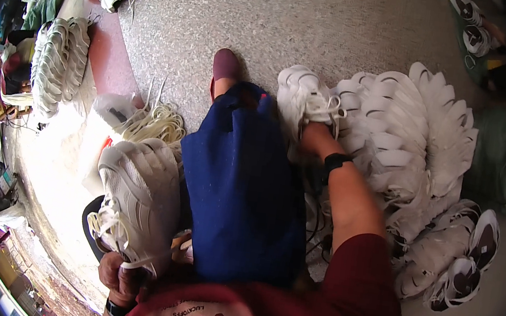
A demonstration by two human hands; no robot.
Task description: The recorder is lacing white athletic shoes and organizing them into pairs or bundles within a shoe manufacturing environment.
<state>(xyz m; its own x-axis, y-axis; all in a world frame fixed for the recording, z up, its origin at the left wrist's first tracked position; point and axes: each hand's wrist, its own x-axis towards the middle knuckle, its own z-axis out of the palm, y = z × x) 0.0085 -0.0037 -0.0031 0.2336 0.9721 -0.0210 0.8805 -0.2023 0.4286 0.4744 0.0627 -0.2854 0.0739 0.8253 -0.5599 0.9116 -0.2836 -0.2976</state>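
My R hand is down at the collar opening of a white upper, just R of my knee under the blue cloth, at the near end of a long row of nested uppers. The fingers are hidden there, so can't tell if they're clenched on the edge or just tucked in. My L hand is curled at the collar end of another white stack, a loose lace right by the fingertips; can't tell whether I'm pinching lace or upper. No soles visible on these, so each pc is prob. light, soft & floppy, w/ a bit more stiffness at toe & heel. Smooth panels might slide on each other; not fragile, but thin edges could crease. Best hold, imo: thumb inside collar, fingers outside, near the heel. Avoid lifting by laces, they'd likely pull loose. Spare laces lie in a tangle beyond the L stack.
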